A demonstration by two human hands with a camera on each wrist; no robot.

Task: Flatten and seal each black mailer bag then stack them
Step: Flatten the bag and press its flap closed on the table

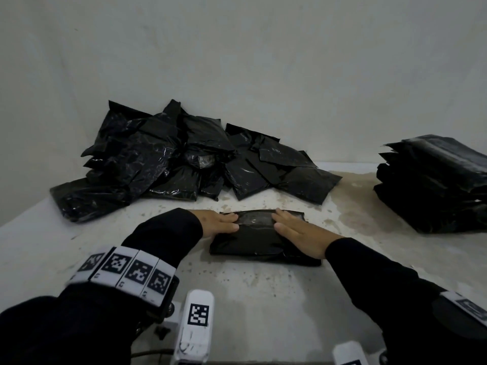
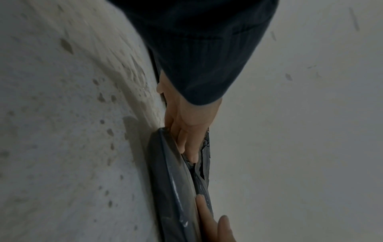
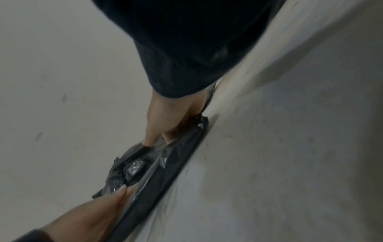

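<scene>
Black glossy plastic lies under both palms: one mailer bag [image 1: 259,239] sits flat on the table [image 1: 263,293], straight ahead at twelve o'clock from the person, long axis running from nine to three. The left hand [image 1: 218,223] lies on the bag's nine o'clock end, fingers straight and together, pressing down and gripping nothing. The right hand [image 1: 299,237] does the same at the three o'clock end, fingers flat and pointing toward ten o'clock. Between the two sets of fingertips a folded flap crosses the bag's far half, shinier than the rest; the wrist views show crinkled film bunched along that fold. The hands are equally near the flap, so either could, by my judgement, sweep outward along the long axis to press the seal down. Whether the flap has already stuck cannot be told. Both forearms wear dark sleeves with white bands of black square markers. The table is pale, matte and speckled with brownish stains. Beyond the bag, from ten to twelve o'clock, a loose heap of unsealed bags [image 1: 171,159] slumps against a plain pale wall, puffy, wrinkled and catching light. Well apart at two o'clock stands a neat stack of flattened bags [image 1: 434,185], its edges roughly squared, and the right hand is nearer to it.
</scene>
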